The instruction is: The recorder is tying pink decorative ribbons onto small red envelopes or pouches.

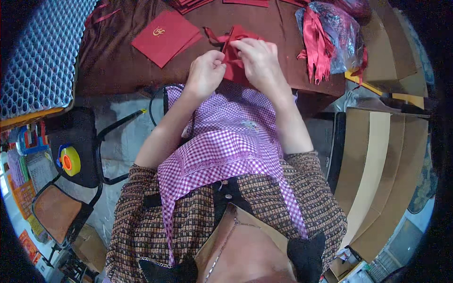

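Note:
Between my hands, at the table's near edge, a red card (234, 72) stands partly upright, and a red ribbon (214, 37) loops out past its far left side. My left hand (206, 73) is closed, its thumb and fingertips pinched together at the card's left edge; whatever they grip is too small to make out. My right hand (258, 61) bends over the card from the right with fingers closed on its upper part. A flat red folder (166, 38) with a gold emblem lies to the left of the work, apart from both hands.
Brown cloth covers the table (113, 66). Red ribbons (315, 45) hang over a clear plastic bag (347, 40) at the right. More red cards (191, 4) lie at the far edge. A tray of small round cells (40, 56) stands left; cardboard boxes (373, 165) stand right.

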